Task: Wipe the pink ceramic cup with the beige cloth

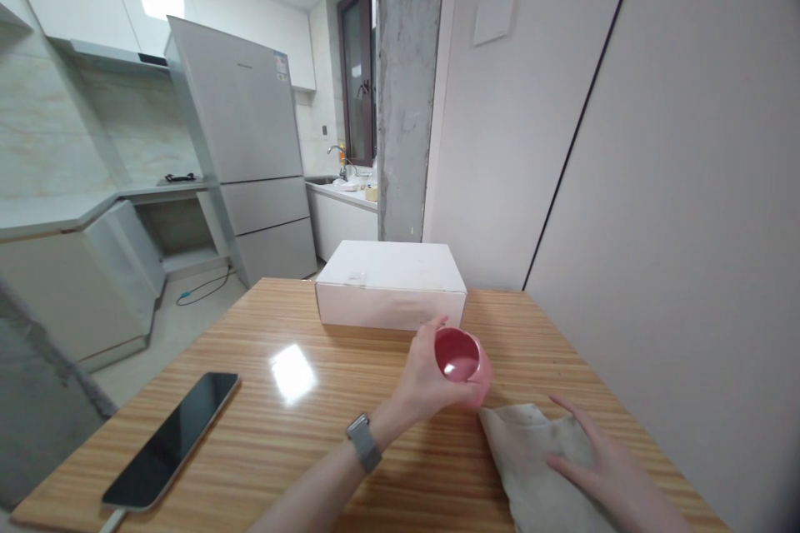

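My left hand (pixel 425 383) grips a small pink cup (pixel 461 360) just above the wooden table (pixel 300 441), its open mouth tilted toward me. A watch sits on that wrist. My right hand (pixel 600 462) lies flat, fingers spread, on a beige cloth (pixel 531 458) at the table's near right. The cup hangs right beside the cloth's far corner.
A white closed box (pixel 391 283) stands at the table's far edge, just behind the cup. A black phone (pixel 172 440) with a cable lies at the near left. The wall runs along the table's right side. A fridge (pixel 250 150) and kitchen counters stand beyond.
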`<state>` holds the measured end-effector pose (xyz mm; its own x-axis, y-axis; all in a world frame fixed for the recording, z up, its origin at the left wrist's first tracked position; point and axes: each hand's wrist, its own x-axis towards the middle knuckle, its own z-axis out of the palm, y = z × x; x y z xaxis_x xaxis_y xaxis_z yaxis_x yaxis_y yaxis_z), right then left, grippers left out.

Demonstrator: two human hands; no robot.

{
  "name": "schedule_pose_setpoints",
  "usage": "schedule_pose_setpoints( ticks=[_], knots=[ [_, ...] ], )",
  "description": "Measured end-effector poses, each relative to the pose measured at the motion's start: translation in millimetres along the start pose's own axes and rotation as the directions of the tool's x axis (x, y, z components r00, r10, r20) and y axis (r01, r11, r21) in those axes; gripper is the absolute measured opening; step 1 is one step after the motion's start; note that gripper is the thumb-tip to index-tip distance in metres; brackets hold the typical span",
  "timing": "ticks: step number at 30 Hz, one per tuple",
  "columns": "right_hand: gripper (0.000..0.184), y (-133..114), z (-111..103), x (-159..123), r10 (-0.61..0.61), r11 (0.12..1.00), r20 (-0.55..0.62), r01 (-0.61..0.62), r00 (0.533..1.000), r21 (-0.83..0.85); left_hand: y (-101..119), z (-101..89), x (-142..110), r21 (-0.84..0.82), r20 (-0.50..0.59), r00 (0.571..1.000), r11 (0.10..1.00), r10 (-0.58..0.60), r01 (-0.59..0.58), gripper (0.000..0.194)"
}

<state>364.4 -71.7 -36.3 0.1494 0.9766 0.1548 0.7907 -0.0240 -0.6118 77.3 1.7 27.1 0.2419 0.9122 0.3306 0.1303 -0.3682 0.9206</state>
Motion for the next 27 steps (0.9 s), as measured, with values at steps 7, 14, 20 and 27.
schedule_pose_setpoints(
  ticks=[7, 14, 20, 27],
  knots=[
    [0.071, 1.3, -2.5, -2.8, -0.057, 0.995, -0.055, 0.053, 0.997, -0.082, -2.8, 59.9, 23.6, 0.179, 0.053, 0.996, 0.981, 0.07, -0.078, 0.095],
    [0.044, -23.7, -13.1, -31.8, -0.295, 0.94, -0.351, 0.204, 0.888, -0.275, -14.3, 79.6, 35.2, 0.227, 0.126, 0.992, 0.972, 0.03, -0.058, 0.098],
    [0.02, -76.5, 0.2, -37.3, -0.358, 0.928, -0.414, 0.367, 0.837, -0.06, -10.9, 80.4, 36.5, 0.193, 0.145, 0.988, 0.979, 0.044, -0.072, 0.095],
    [0.023, -143.0, 27.1, -43.2, -0.081, 0.899, -0.256, 0.181, 0.963, 0.398, 11.4, 27.5, -7.5, 0.058, 0.044, 0.999, 0.998, 0.025, -0.027, 0.019]
  ],
)
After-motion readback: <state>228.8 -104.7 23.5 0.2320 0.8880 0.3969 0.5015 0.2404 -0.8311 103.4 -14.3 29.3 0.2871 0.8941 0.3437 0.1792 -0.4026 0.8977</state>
